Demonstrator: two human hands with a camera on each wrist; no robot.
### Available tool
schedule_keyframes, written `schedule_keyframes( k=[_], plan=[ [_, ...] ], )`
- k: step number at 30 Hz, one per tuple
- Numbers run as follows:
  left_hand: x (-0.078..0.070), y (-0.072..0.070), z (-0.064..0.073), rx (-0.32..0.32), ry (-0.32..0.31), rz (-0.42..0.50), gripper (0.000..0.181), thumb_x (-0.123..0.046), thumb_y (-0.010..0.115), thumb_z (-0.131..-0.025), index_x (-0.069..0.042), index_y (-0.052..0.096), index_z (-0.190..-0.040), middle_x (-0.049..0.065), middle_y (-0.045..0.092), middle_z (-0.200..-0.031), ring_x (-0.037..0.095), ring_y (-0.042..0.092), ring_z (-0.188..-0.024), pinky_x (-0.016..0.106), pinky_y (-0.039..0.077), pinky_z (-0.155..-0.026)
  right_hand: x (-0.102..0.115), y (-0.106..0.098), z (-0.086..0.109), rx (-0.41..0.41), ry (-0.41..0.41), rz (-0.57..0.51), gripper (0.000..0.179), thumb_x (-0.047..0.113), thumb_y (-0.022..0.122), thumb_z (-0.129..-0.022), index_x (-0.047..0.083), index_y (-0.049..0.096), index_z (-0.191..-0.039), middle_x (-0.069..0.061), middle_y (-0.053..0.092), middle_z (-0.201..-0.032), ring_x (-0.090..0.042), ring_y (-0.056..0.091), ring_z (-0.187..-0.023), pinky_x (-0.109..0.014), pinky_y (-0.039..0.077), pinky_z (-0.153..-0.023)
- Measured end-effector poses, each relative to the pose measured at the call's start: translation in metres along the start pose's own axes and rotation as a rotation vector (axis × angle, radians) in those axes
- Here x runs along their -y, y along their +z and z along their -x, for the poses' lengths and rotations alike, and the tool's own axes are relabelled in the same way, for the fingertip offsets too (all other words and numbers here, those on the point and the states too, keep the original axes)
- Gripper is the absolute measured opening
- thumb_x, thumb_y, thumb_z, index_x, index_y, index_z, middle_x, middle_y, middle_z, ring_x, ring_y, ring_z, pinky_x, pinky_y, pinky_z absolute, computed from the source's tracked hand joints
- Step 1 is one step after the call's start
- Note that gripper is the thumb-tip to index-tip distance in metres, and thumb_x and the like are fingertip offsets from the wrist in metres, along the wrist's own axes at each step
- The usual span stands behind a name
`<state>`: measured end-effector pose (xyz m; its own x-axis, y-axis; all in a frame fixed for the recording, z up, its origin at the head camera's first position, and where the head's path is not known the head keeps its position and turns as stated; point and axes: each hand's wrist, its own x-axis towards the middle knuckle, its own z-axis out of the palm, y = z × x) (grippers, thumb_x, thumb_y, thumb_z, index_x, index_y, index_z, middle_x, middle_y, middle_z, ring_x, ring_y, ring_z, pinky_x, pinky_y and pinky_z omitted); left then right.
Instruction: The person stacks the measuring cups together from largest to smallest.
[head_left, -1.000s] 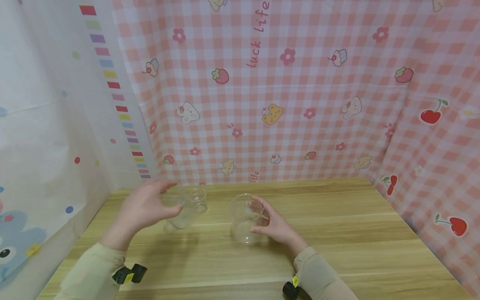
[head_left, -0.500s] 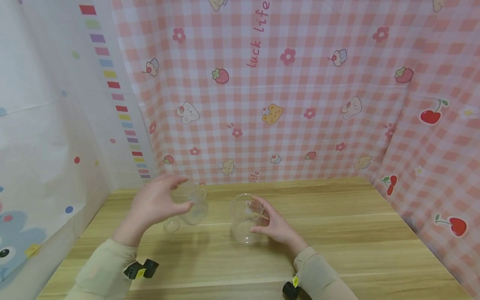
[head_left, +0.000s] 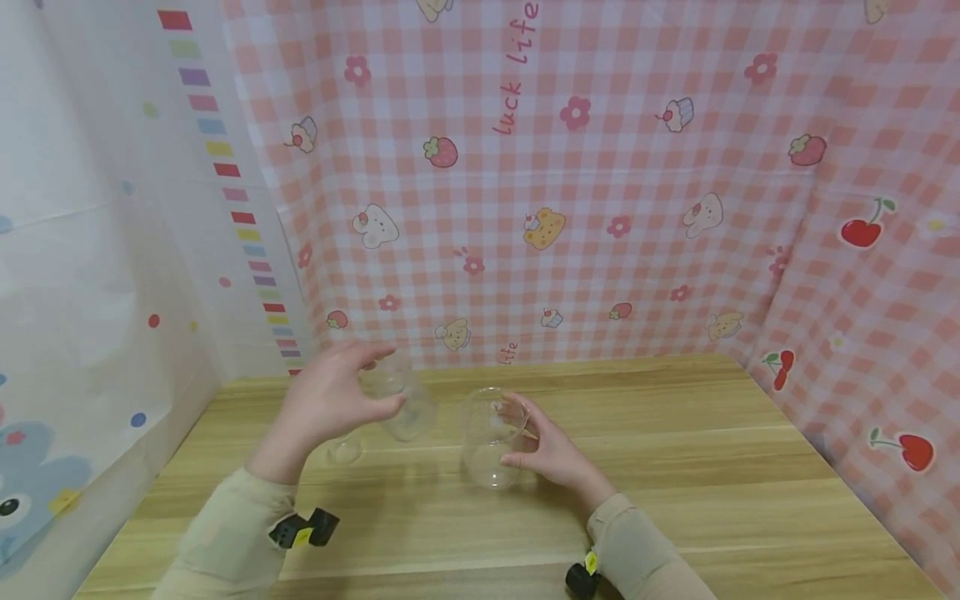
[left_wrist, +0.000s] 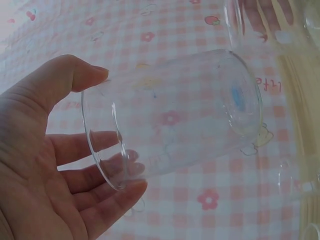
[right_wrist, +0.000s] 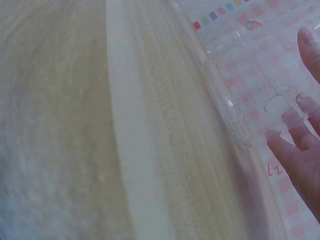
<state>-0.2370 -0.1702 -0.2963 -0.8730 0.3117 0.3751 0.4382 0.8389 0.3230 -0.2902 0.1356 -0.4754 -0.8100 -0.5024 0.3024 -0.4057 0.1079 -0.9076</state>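
Observation:
In the head view my left hand [head_left: 341,392] holds a clear glass cup [head_left: 408,412] off the table. The left wrist view shows thumb and fingers pinching this cup [left_wrist: 175,115] near its rim, its base pointing away from the palm. To the right, a wider clear glass cup [head_left: 491,454] stands upright on the table. My right hand [head_left: 551,450] grips its right side, thumb in front and fingers behind. A small clear round piece of glassware [head_left: 344,451] sits below the left hand, partly hidden. Behind the held cup, another small glass is hard to make out.
The wood-grain table [head_left: 675,467] extends to the right and front of the hands. A pink checked cloth [head_left: 585,275] hangs along its back edge and right side. A white printed cloth [head_left: 97,275] hangs at the left.
My left hand has carried its cup to the right, towards the wider cup, passing in front of the small glass at the back. My right hand and the wider cup have stayed in place.

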Motion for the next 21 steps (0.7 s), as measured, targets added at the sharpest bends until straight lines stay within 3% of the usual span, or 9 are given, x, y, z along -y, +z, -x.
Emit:
schedule_keyframes(
  k=[21],
  plan=[
    [-0.024, 0.006, -0.019, -0.024, 0.05, 0.067, 0.064, -0.036, 0.082, -0.077, -0.012, 0.063, -0.133, 0.008, 0.065, -0.125, 0.028, 0.064, -0.105, 0.048, 0.054, -0.08, 0.001, -0.001, 0.001, 0.009, -0.001, -0.019, 0.091, -0.004, 0.077, -0.081, 0.008, 0.024, -0.154, -0.022, 0.037, -0.152, -0.039, 0.036, -0.139, -0.055, 0.035, -0.109]
  ],
)
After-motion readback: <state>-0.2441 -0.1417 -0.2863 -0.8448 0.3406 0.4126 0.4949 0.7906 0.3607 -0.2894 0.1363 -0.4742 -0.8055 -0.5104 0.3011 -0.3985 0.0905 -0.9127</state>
